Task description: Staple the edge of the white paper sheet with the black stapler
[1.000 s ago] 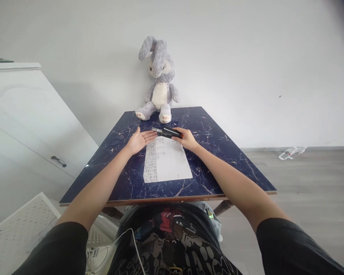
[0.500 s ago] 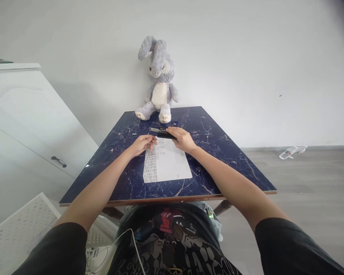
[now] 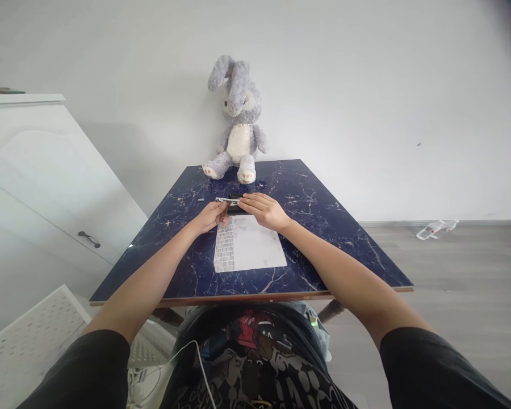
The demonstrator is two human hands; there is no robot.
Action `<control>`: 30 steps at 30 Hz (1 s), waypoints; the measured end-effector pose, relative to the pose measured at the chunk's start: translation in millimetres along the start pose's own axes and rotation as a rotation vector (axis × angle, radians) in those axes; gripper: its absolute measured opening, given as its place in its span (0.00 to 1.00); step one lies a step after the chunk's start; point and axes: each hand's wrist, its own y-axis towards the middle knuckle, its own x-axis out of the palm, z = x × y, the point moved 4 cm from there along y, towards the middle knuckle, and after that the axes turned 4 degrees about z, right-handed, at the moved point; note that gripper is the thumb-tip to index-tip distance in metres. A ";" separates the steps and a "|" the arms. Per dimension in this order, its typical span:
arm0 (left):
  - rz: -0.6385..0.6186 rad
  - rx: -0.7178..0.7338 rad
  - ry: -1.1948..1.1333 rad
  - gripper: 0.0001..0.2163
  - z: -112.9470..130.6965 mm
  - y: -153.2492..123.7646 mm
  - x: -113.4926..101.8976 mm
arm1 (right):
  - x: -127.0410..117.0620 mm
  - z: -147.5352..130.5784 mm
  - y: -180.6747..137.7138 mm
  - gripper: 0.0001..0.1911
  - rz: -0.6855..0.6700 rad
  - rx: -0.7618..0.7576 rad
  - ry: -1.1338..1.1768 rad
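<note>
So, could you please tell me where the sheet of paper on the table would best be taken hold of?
Probably at the near right corner of the paper, coming in from the table's near side. It lies flat, so a corner must be lifted first. The far edge is crowded by both hands, left hand and right hand, and the stapler.

A grey plush rabbit (image 3: 237, 122) sits at the far edge of the dark blue marbled table (image 3: 323, 227), straight beyond the grip and leaning on the white wall (image 3: 366, 85). Well to the left of the grip stands a white cabinet (image 3: 46, 187), with a perforated white panel (image 3: 29, 341) below it. Far right, a crumpled clear bottle (image 3: 436, 228) lies on the grey floor (image 3: 464, 284).
</note>
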 end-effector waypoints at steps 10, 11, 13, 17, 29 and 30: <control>0.053 0.001 -0.080 0.22 -5.1 3.3 -10.9 | -1.0 -7.7 0.1 0.23 0.012 -0.183 -0.164; 0.058 0.002 -0.081 0.22 -5.4 3.8 -11.7 | -0.6 -8.8 -0.4 0.23 0.027 -0.235 -0.216; 0.069 0.011 -0.086 0.22 -5.0 4.4 -12.7 | 0.2 -11.0 -1.8 0.24 0.055 -0.327 -0.312; 0.107 0.038 -0.089 0.21 -2.6 4.9 -13.8 | 0.5 -13.2 -3.0 0.24 0.078 -0.408 -0.429; 0.119 0.024 -0.051 0.19 2.6 3.1 -11.1 | -1.6 -10.7 0.0 0.22 0.065 -0.328 -0.382; 0.125 0.022 -0.048 0.19 2.9 2.6 -10.8 | -1.8 -10.0 0.5 0.22 0.064 -0.315 -0.375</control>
